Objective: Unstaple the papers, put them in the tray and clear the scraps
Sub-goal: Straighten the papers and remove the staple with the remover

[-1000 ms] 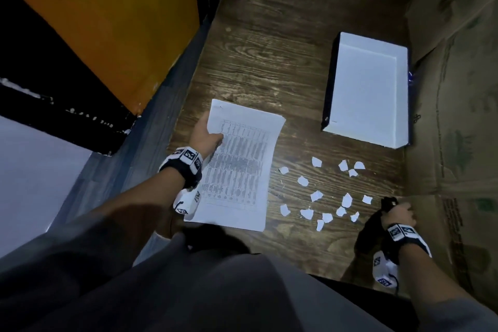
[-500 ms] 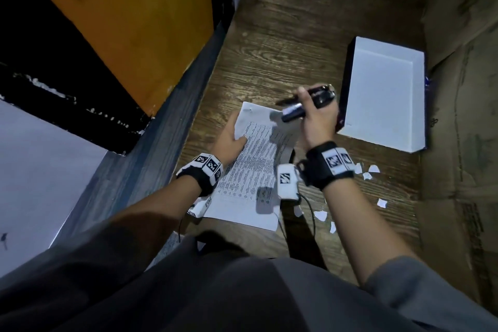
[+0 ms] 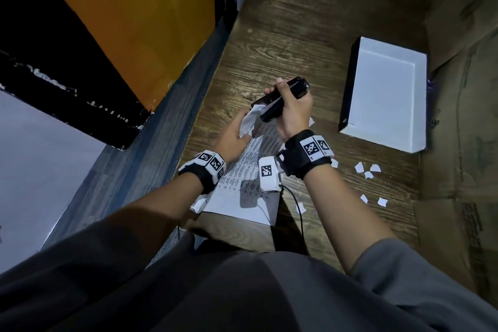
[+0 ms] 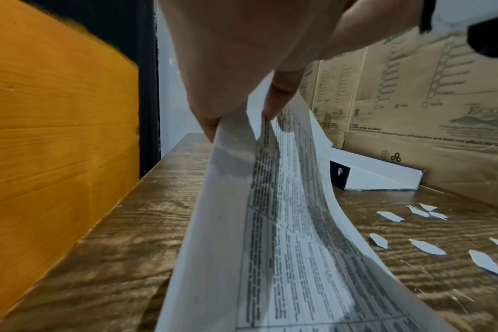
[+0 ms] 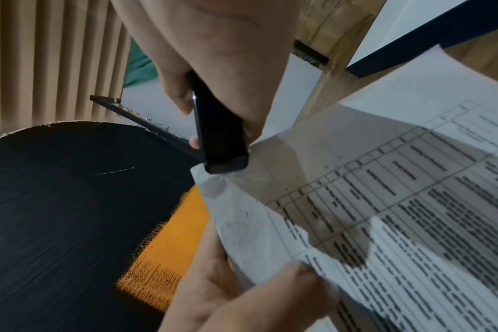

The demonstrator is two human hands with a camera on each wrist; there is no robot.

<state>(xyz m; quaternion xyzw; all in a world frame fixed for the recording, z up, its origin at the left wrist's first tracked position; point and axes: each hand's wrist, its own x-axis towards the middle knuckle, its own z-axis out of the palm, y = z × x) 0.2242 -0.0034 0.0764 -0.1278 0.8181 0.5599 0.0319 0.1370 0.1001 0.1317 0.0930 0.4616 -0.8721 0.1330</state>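
Two hands work together in the head view. My left hand [image 3: 237, 135] lifts the top corner of the papers [image 3: 242, 178], which lie on the table [image 3: 296, 35] with the lower part flat. My right hand [image 3: 293, 110] is closed around a black stapler [image 3: 280, 101], and its tip meets the raised corner. The white tray [image 3: 382, 94] stands well apart to the right, and I see nothing inside it. Scraps [image 3: 366, 170] lie scattered on the wood between the tray and me.

From the left wrist, my fingers [image 4: 279, 98] pinch the sheets near the edge. The sheets bend in a soft curve, so I judge them light and easy to tear; I should hold close to the stapled corner.

From the right wrist, the tip of the stapler sits on the creased corner. The staple itself I cannot see. The scraps look thin and flat, probably hard to pick up one by one.
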